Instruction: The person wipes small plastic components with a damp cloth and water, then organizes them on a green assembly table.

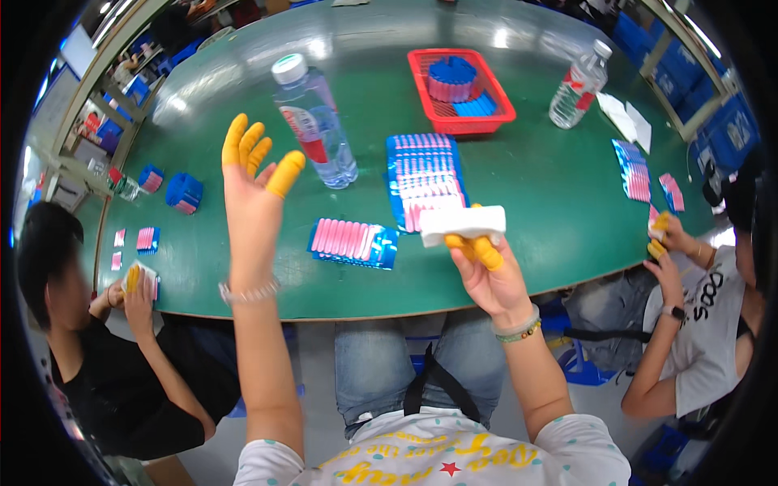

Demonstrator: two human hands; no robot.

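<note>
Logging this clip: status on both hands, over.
Left hand raised, empty. Right hand grips white pad. Blue-and-pink packet between them; clear bottle near left hand.

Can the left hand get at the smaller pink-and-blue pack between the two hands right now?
Probably yes: the left hand looks open and empty, the pack lies to its right uncovered, and the nearer bottle stands farther back, out of the way.

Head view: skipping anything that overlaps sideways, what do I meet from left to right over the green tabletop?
Blue-wrapped bundle → raised left hand → small pink-and-blue pack → white object in the right hand → right-side water bottle → pink-and-blue strip.
</note>
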